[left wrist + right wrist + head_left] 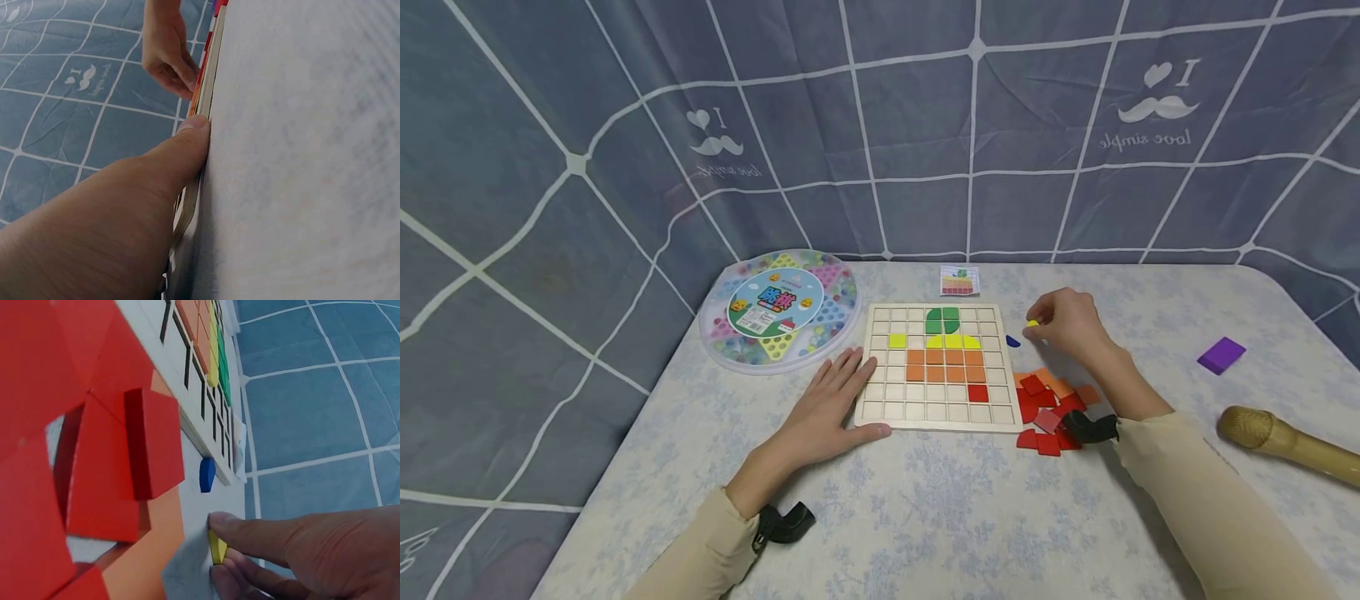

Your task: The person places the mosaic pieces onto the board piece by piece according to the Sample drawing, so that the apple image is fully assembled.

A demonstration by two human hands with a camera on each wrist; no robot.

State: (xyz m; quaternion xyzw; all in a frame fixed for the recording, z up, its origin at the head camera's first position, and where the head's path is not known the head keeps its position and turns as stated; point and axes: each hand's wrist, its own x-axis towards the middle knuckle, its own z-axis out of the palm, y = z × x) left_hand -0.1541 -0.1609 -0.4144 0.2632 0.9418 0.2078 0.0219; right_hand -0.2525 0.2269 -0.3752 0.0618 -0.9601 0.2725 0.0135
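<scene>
A wooden grid board (895,410) lies on the table, with green, yellow, orange and red tiles set in some squares. My left hand (823,412) rests at its left edge, fingers straight, thumb against the lower left corner. Right of the board, my right hand (1067,321) pinches a small yellow tile (217,547) between thumb and fingers, at the tabletop. Between that hand and the board lies a blue tile (1012,341) with a curved side. Loose red and orange tiles (1048,443) are heaped beside the board's lower right, below my right hand.
Behind the board stands a small pattern card (959,281). A round clear game case (722,357) is at the back left. On the right are a purple block (1221,355) and a gold microphone (1285,437). A gridded blue curtain (917,125) hangs around the table.
</scene>
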